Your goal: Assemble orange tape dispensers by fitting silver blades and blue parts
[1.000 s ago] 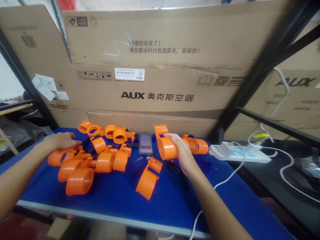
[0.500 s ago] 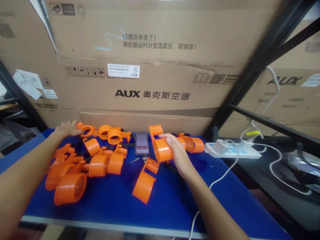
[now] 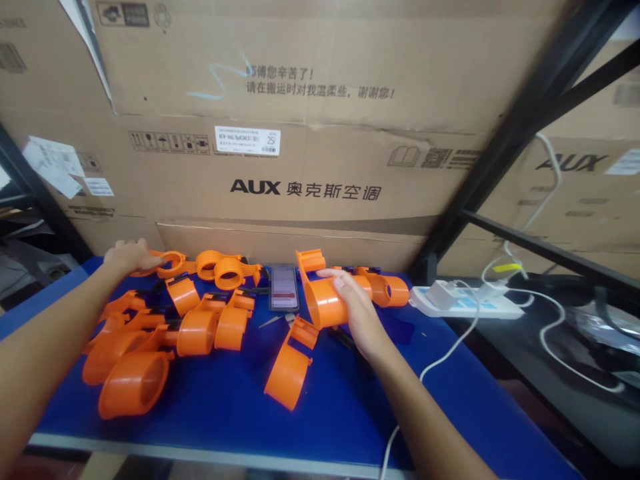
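My right hand (image 3: 357, 312) is wrapped around an orange plastic tape dispenser (image 3: 326, 301), its flat toothed end pointing up. A second orange dispenser (image 3: 289, 373) lies just in front of it on the blue tabletop (image 3: 225, 407). At the back left, my left hand (image 3: 129, 256) has its fingers closed over an orange ring-shaped dispenser (image 3: 171, 265); the fingertips are partly hidden. Several more orange dispensers (image 3: 134, 385) with black handles lie clustered below my left forearm and toward the middle. Two ring-shaped ones (image 3: 229, 272) lie against the back.
A phone (image 3: 284, 288) leans at the back middle, with a small metal piece (image 3: 270, 321) before it. Another dispenser (image 3: 397, 291) lies right of my right hand. A white power strip (image 3: 470, 303) with cables stands at the right. Large cardboard boxes (image 3: 310, 153) and black rack posts (image 3: 505, 133) enclose the back.
My left hand has shifted slightly left, and the ring-shaped dispenser at it lies lower and further left. The left front dispensers have slid a little left and nearer. My right hand has hardly moved.
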Action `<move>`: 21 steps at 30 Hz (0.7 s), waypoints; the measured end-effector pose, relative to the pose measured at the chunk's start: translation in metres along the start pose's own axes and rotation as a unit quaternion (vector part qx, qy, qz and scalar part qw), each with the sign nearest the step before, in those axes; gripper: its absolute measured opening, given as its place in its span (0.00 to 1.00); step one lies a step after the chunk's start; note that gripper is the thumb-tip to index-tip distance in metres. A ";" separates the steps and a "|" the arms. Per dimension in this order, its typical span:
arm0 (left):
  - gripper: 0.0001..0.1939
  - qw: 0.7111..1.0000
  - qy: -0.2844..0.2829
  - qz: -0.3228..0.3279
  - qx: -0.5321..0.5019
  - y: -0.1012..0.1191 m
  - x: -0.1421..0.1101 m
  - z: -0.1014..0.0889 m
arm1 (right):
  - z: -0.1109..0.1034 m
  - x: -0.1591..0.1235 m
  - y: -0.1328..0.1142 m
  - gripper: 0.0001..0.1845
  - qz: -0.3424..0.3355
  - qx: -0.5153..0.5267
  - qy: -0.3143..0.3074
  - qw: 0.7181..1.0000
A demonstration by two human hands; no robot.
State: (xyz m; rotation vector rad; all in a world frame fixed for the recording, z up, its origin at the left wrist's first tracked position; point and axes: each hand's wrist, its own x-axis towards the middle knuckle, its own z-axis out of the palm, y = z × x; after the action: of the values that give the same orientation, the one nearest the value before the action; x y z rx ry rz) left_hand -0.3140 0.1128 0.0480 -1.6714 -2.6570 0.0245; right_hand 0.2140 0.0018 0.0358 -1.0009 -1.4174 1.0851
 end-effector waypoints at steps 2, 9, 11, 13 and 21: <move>0.61 1.000 0.005 0.004 0.006 -0.002 -0.004 -0.006 | 0.000 0.000 0.000 0.23 -0.003 0.002 -0.003 1.000; 0.53 0.998 0.056 -0.005 0.035 -0.006 -0.020 -0.029 | 0.000 0.000 -0.003 0.22 -0.018 -0.003 0.003 1.000; 0.50 0.996 0.072 -0.008 0.043 -0.008 -0.026 -0.036 | 0.001 -0.001 -0.004 0.21 -0.023 -0.002 0.005 1.000; 0.47 0.995 0.086 -0.010 0.049 -0.011 -0.032 -0.046 | 0.001 -0.001 -0.005 0.20 -0.030 -0.001 0.006 1.000; 0.42 0.990 0.142 -0.015 0.012 -0.008 -0.071 -0.101 | -0.002 0.000 -0.005 0.20 -0.050 -0.006 0.020 0.999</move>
State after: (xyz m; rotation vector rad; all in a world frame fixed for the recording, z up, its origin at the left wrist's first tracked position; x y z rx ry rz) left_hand -0.2891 0.0466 0.1499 -1.4990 -2.4587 -0.1696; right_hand 0.2156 0.0007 0.0408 -0.9458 -1.4271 0.9792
